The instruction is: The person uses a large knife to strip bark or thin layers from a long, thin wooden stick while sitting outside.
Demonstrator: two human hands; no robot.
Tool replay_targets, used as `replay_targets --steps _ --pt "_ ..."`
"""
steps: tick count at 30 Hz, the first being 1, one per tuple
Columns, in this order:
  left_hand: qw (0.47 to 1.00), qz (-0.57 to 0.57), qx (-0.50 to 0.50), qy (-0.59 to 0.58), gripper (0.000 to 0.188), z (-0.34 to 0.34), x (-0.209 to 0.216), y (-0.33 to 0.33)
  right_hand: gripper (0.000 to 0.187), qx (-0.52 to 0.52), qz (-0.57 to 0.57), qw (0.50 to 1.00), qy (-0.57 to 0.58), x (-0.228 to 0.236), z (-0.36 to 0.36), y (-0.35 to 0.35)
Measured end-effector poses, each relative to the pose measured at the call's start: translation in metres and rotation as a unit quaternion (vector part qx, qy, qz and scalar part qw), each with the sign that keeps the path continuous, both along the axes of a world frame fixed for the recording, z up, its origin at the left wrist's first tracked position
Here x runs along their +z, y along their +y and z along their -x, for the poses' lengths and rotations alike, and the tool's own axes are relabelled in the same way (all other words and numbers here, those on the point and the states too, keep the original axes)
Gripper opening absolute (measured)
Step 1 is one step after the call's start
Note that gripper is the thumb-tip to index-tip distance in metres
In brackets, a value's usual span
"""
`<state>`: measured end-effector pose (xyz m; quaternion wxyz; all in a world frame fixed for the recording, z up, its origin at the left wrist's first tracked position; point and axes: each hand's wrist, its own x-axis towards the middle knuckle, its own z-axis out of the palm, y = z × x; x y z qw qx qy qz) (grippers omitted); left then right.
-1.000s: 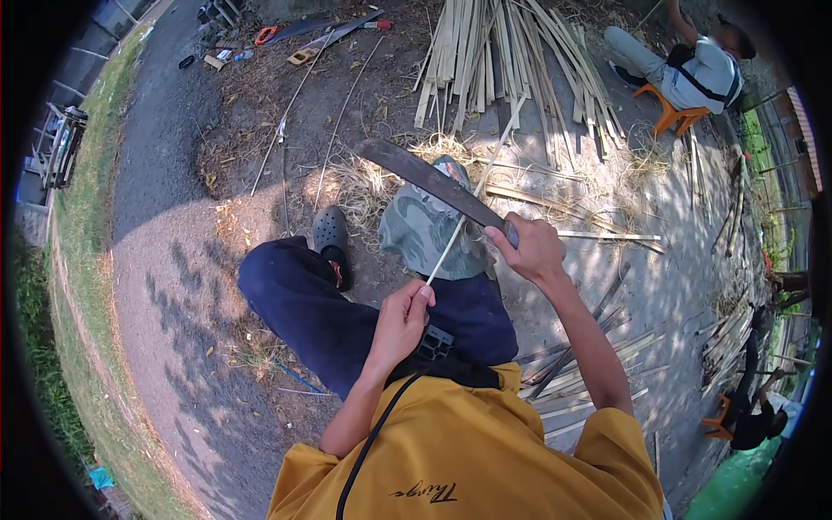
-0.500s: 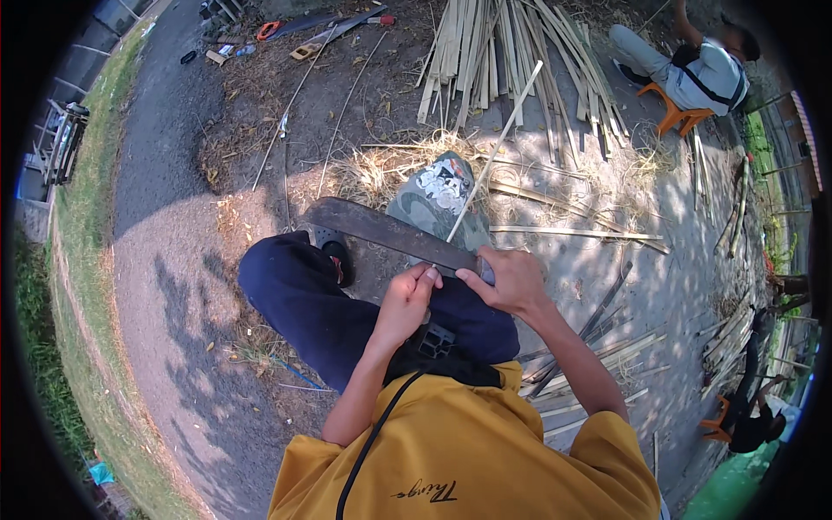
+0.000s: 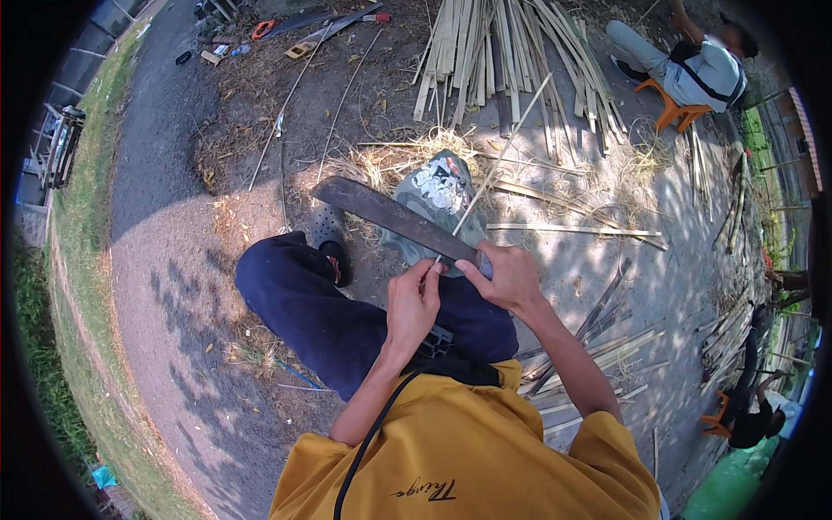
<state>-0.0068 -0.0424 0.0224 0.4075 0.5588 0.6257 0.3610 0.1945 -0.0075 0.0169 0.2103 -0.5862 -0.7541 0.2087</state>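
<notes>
My right hand (image 3: 511, 279) is wrapped round the handle of a dark machete (image 3: 390, 215). The wide blade points up and left, slanting across my lap. Between the thumb and fingers of my left hand (image 3: 411, 305) is the lower end of a thin, pale bamboo strip (image 3: 501, 159). The strip passes under the blade near the handle and rises away to the right. Beneath them, a camouflage cloth (image 3: 420, 227) with a white printed patch lies over my leg; whether the blade touches the cloth cannot be made out.
A large pile of split bamboo strips (image 3: 485, 52) lies ahead, with curly shavings (image 3: 368, 169) nearer me. Handsaws (image 3: 334, 33) rest at the far left. More strips (image 3: 607, 355) lie on my right. A person (image 3: 706, 74) sits on an orange stool at the far right.
The machete's tip has swung forward, so the blade slants more steeply. The strip's far end has shifted slightly right and nearer. My left hand has turned a little, still gripping it.
</notes>
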Motion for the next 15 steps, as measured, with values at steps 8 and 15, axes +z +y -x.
replay_targets --steps 8,15 --pt "0.999 0.028 -0.004 0.03 0.019 0.0 0.006 -0.007 0.057 -0.055 0.041 0.998 0.002 -0.008 -0.013 0.018" --pt "1.0 -0.001 0.009 -0.007 0.021 -0.002 -0.004 -0.003 0.055 0.008 0.05 0.999 0.015 -0.005 0.0 -0.002"
